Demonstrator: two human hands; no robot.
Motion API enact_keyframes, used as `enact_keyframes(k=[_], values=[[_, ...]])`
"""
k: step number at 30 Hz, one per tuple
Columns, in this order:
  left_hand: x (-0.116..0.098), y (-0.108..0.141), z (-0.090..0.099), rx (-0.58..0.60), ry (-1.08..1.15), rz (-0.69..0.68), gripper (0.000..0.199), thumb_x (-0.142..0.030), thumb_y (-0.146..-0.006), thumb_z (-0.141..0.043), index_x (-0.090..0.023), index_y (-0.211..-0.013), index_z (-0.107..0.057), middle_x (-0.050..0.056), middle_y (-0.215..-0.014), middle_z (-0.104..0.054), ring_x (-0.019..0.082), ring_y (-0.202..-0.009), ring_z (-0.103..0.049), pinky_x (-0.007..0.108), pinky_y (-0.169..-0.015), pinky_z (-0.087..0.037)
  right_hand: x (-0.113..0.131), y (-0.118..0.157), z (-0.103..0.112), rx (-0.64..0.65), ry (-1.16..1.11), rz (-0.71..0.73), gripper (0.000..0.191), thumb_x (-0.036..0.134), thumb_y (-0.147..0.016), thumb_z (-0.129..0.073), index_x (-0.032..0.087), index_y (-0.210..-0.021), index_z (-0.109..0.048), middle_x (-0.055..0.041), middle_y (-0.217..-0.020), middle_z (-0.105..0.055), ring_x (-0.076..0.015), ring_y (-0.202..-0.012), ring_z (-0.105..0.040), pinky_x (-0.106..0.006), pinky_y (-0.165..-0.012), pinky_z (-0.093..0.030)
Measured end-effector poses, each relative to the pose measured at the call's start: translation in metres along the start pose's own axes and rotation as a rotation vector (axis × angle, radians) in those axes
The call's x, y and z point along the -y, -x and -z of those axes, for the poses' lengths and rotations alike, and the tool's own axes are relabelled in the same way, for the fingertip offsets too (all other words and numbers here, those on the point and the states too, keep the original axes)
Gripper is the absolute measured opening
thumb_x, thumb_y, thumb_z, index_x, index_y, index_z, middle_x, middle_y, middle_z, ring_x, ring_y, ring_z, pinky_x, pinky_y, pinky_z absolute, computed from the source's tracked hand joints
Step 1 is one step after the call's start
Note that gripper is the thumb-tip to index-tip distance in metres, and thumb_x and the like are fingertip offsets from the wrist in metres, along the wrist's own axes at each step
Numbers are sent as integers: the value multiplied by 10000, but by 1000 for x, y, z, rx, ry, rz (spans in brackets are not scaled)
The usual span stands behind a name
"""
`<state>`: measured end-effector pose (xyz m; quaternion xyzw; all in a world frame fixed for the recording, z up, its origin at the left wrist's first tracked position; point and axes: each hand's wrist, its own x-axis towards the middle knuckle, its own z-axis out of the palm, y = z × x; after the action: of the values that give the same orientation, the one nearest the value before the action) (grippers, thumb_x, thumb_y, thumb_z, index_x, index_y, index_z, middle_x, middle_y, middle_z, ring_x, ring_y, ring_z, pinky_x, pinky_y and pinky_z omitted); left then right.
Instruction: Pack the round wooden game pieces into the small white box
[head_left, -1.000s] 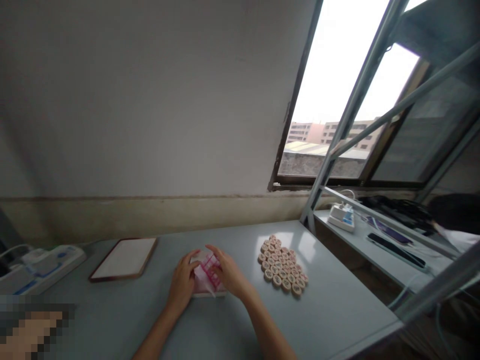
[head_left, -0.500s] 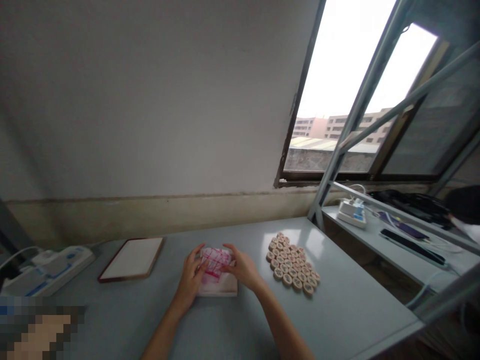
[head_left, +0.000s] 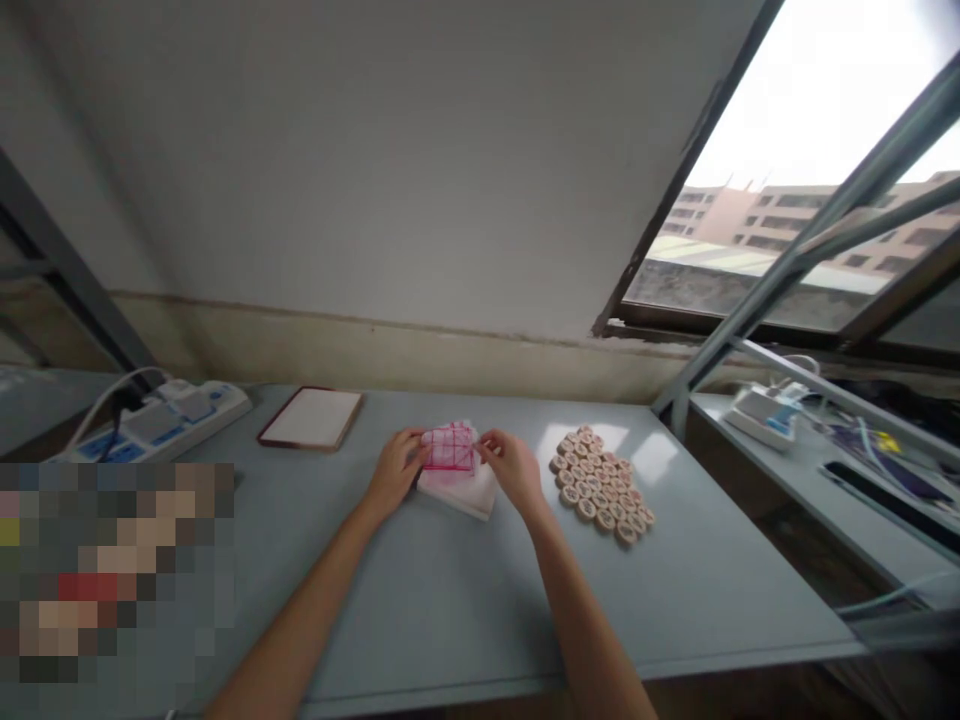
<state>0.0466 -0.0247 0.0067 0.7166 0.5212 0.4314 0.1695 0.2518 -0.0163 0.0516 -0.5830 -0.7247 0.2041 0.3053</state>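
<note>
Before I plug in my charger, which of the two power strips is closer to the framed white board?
The power strip left of the board; the other one is far right, past the metal post.

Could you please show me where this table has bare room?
The table's widest bare patch lies between the right arm, wooden discs and right edge; another separates the white board from the left arm. Crowded: the middle, where left hand and right hand hold a pink-lined sheet. A power strip crowds far left; the near left is pixelated.
</note>
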Motion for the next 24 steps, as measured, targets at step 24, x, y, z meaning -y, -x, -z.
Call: enact_keyframes(k=[24], values=[[-2, 6, -1, 155, -193, -59, 308, -317, -815, -420, -224, -1081, -545, 77, -1113, -565, 201, -1048, -505, 379, -937, -404, 14, 18, -17, 60, 523, -91, 261, 104, -806, -401, 182, -809, -650, -107, -783, -658, -230, -722, -634, -276, -566, -426]])
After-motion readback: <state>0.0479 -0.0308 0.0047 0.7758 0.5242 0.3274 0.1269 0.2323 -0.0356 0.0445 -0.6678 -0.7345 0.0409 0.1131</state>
